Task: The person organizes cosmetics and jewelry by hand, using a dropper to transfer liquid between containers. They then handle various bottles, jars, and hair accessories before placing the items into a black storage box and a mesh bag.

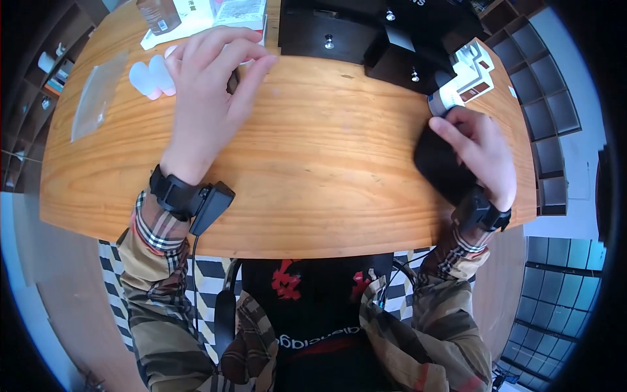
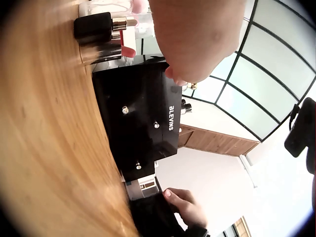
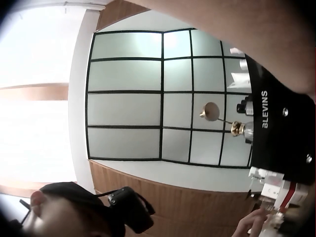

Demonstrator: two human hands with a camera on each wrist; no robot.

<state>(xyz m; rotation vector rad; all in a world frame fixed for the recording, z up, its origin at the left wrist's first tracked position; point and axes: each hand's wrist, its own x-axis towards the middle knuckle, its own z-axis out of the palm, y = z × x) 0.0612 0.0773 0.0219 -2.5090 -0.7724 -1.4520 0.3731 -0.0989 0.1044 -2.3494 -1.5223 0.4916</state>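
In the head view my left hand (image 1: pixel 212 98) is over the back left of the table, fingers bent and thumb held apart, with nothing seen in its grasp. Below it in the left wrist view stand a black dropper bottle (image 2: pixel 93 27) and a dark cylindrical container (image 2: pixel 101 52). Pale pink-and-white rounded items (image 1: pixel 151 77) lie beside that hand. On the right, my right hand (image 1: pixel 480 147) grips the upper edge of a black flat piece with rounded corners (image 1: pixel 439 160), thumb on the near side. I cannot tell what kind of thing it is.
A black drawer cabinet (image 1: pixel 320 39) with shiny knobs stands at the back, one drawer (image 1: pixel 398 65) pulled out. White boxes (image 1: pixel 473 72) and a white-labelled jar (image 1: pixel 445 99) stand right of it. A clear plastic bag (image 1: pixel 98 98) lies far left, near a brown bottle (image 1: pixel 157 16).
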